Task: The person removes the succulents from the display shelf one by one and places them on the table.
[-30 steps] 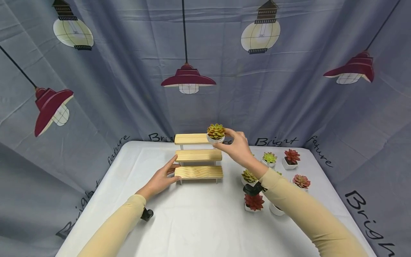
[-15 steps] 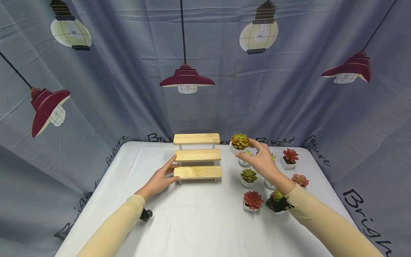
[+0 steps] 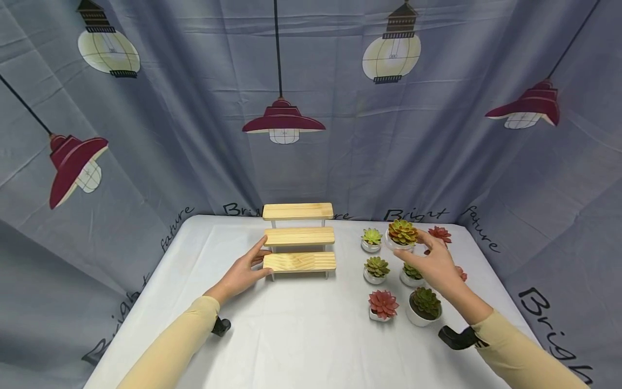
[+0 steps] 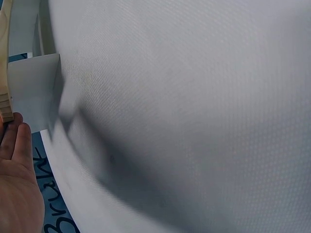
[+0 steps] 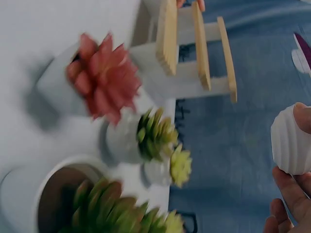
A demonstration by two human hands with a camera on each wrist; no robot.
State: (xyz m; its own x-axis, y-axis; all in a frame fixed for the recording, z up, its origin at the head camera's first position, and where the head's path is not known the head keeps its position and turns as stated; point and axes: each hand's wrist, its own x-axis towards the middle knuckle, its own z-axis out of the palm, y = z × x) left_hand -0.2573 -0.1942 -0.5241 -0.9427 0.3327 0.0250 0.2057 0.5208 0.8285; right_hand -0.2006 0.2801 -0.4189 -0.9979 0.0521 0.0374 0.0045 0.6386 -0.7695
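A three-step wooden display stand (image 3: 298,235) stands near the back of the table. My left hand (image 3: 241,274) rests against its left end, index finger by the middle board and thumb by the lowest one. In the left wrist view, extended fingers (image 4: 22,145) touch a board end. My right hand (image 3: 434,267) pinches a yellow-green succulent (image 3: 403,231) in a small white pot, raised over the plants at the right. Seen in the right wrist view, that pot (image 5: 287,143) is ribbed, with thumb and fingers on its sides; its leaves are out of frame.
Several potted succulents stand at the table's right: a light green one (image 3: 371,237), a green one (image 3: 376,267), a red one (image 3: 383,306) and a larger dark green one (image 3: 425,303). Others sit partly behind the right hand. A blue-grey curtain (image 3: 311,173) hangs behind the white tabletop (image 3: 291,335).
My right hand has carried the yellow-green succulent rightward, from in front of the top board to over the other plants. The left hand stays at the stand.
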